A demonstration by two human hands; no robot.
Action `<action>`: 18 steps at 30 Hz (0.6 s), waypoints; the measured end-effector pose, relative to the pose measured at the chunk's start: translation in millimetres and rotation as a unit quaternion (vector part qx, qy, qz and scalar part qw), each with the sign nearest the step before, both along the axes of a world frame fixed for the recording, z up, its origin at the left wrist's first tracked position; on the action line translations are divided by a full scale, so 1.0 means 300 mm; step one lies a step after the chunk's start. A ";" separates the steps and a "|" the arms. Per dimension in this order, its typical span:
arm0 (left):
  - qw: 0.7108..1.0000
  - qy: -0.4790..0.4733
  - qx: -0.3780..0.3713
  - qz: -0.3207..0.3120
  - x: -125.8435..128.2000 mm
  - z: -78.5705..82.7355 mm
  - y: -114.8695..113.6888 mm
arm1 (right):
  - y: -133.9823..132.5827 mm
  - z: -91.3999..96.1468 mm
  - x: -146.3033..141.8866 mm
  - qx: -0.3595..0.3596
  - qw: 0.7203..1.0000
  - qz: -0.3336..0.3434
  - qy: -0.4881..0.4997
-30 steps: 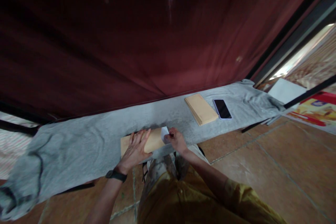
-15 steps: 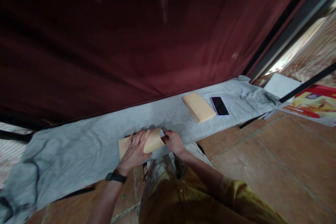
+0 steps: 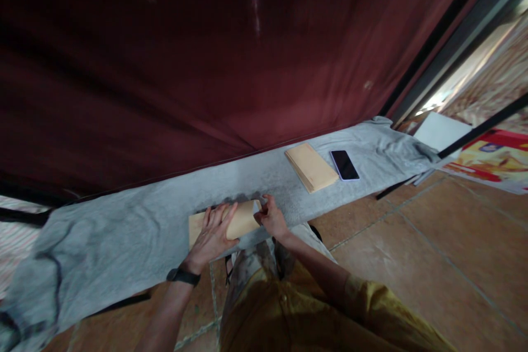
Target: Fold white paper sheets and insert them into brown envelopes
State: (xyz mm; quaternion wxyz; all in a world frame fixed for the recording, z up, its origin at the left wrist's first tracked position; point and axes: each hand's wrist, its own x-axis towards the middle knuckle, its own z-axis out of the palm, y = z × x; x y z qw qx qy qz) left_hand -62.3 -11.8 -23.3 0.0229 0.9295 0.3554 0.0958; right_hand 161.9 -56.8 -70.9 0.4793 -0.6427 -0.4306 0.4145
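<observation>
A brown paper envelope (image 3: 243,219) lies lengthwise on the grey cloth near its front edge. My left hand (image 3: 212,234) rests flat on it with fingers spread, pressing it down. At the envelope's right end the paper bulges up, and a pale inner side shows at the opening. My right hand (image 3: 274,221) grips that end with curled fingers, the index finger lifted a little; the fingertips are partly hidden. Farther right, a stack of brown envelopes (image 3: 312,168) lies beside a dark-screened phone (image 3: 345,165).
The grey cloth (image 3: 124,231) covers a long narrow bench. Behind it hangs a dark red curtain (image 3: 247,77). A white board (image 3: 441,133) and a red-and-yellow printed package (image 3: 495,159) are at the right. Tiled floor (image 3: 396,253) lies in front.
My right index finger has lifted upward at the envelope's open end. The left hand stays on the envelope, and the view has shifted slightly.
</observation>
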 end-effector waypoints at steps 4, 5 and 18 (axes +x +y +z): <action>1.000 -0.005 -0.001 -0.011 0.007 0.010 0.015 | 0.029 -0.019 0.010 -0.041 0.991 0.045 0.122; 1.000 -0.006 -0.002 -0.013 0.008 0.012 0.020 | 0.034 -0.022 0.011 -0.045 0.989 0.043 0.135; 0.991 -0.119 0.016 0.052 0.146 -0.009 -0.103 | 0.065 0.008 -0.021 -0.017 0.947 -0.116 0.298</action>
